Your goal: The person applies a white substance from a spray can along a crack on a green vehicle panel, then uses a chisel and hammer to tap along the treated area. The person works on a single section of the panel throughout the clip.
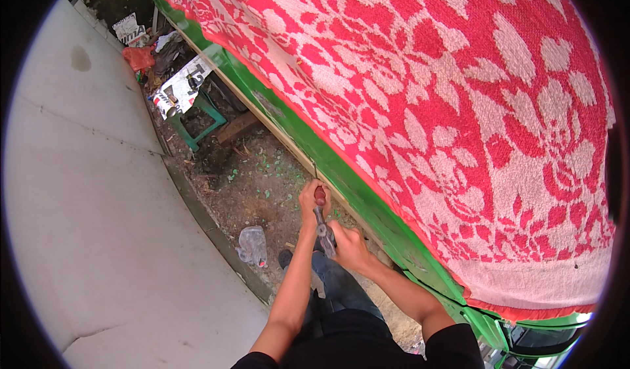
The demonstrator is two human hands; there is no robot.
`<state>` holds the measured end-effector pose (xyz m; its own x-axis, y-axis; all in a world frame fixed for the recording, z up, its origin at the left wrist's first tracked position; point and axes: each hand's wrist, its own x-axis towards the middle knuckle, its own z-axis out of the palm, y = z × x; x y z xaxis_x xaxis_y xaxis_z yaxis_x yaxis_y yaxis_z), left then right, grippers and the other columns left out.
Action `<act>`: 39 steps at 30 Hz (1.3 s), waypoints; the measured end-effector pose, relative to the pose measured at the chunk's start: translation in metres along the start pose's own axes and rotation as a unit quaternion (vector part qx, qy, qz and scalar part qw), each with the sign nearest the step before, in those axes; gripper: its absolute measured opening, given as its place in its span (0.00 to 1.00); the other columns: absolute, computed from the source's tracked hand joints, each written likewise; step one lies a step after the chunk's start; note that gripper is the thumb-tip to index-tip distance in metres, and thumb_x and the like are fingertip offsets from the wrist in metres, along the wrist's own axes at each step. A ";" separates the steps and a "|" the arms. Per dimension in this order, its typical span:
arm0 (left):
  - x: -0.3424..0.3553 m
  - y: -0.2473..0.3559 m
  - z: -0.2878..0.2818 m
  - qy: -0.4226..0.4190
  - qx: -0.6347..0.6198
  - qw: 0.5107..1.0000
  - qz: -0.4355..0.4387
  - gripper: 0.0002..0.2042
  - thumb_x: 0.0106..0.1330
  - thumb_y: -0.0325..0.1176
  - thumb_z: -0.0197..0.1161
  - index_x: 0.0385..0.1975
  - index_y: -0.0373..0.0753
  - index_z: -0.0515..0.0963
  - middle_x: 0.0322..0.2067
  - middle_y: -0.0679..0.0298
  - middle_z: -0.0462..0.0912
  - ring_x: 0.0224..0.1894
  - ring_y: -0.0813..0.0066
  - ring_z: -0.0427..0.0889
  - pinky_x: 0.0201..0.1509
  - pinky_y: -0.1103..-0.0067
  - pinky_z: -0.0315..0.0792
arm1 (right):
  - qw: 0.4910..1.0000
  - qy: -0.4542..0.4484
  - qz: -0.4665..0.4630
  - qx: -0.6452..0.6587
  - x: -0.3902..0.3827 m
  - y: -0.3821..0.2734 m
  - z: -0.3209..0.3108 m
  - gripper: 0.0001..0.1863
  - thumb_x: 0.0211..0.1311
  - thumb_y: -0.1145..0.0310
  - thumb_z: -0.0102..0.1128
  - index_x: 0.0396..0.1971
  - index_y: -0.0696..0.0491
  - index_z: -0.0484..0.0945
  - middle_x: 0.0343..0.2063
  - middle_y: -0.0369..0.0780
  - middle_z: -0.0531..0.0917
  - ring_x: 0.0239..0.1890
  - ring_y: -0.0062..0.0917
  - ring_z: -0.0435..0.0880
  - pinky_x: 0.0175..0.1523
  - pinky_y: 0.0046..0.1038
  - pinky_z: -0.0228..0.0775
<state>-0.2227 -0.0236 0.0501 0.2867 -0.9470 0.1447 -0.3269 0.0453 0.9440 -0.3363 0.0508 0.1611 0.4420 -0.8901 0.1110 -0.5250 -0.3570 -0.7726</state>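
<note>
My left hand is wrapped round the red handle of a tool whose thin metal shank points up to a pale wooden strip along the green metal edge; whether the tip touches cannot be told. My right hand grips a hammer, its metal head just below the red handle; contact between them is unclear. A red and white floral towel-like cloth drapes over the green body beside both hands.
A pale wall rises on the left. A green stool holds a printed board with small items. A red bag and debris lie behind it. A crumpled plastic bag lies on the ground by my feet. A board lies beside the stool.
</note>
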 end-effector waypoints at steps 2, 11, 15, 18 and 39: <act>0.001 0.002 -0.001 0.011 -0.006 1.000 0.017 0.03 0.56 0.22 0.60 0.29 0.34 0.75 0.26 0.50 0.76 0.29 0.50 0.78 0.34 0.69 0.71 | 0.996 -0.025 0.072 -0.041 0.008 -0.001 0.000 0.21 0.48 0.77 0.64 0.44 0.60 0.68 0.28 0.52 0.80 0.28 0.50 0.82 0.32 0.45 0.75; -0.009 0.001 -0.032 0.015 0.012 1.000 -0.020 0.04 0.55 0.20 0.60 0.29 0.33 0.74 0.27 0.51 0.77 0.29 0.55 0.78 0.35 0.72 0.72 | 0.992 0.000 0.124 0.023 -0.003 -0.002 0.004 0.23 0.48 0.78 0.64 0.45 0.60 0.69 0.22 0.52 0.80 0.28 0.49 0.82 0.31 0.43 0.73; -0.007 0.013 -0.023 0.003 -0.033 0.999 -0.004 0.04 0.55 0.21 0.61 0.30 0.33 0.75 0.27 0.52 0.76 0.29 0.55 0.77 0.35 0.72 0.71 | 0.991 0.012 0.133 0.032 -0.007 0.000 0.006 0.16 0.56 0.74 0.65 0.41 0.59 0.70 0.20 0.50 0.78 0.24 0.46 0.82 0.28 0.37 0.70; -0.002 0.010 -0.017 0.013 -0.026 1.000 0.001 0.03 0.57 0.22 0.61 0.30 0.33 0.75 0.26 0.52 0.76 0.29 0.54 0.77 0.34 0.72 0.71 | 0.989 0.012 0.141 0.036 -0.007 -0.005 0.006 0.15 0.57 0.74 0.64 0.41 0.59 0.70 0.20 0.50 0.79 0.23 0.45 0.82 0.28 0.36 0.70; 0.003 -0.003 -0.006 0.029 -0.027 0.999 -0.027 0.02 0.60 0.24 0.60 0.29 0.33 0.75 0.25 0.52 0.76 0.26 0.55 0.76 0.33 0.71 0.71 | 0.988 0.059 0.136 0.048 -0.009 -0.012 -0.003 0.13 0.58 0.73 0.64 0.39 0.60 0.70 0.18 0.47 0.78 0.18 0.34 0.80 0.25 0.32 0.69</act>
<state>-0.2151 -0.0248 0.0494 0.3540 -0.9290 0.1080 -0.2614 0.0126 0.9651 -0.3362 0.0621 0.1714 0.2045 -0.9780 -0.0409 -0.5387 -0.0775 -0.8389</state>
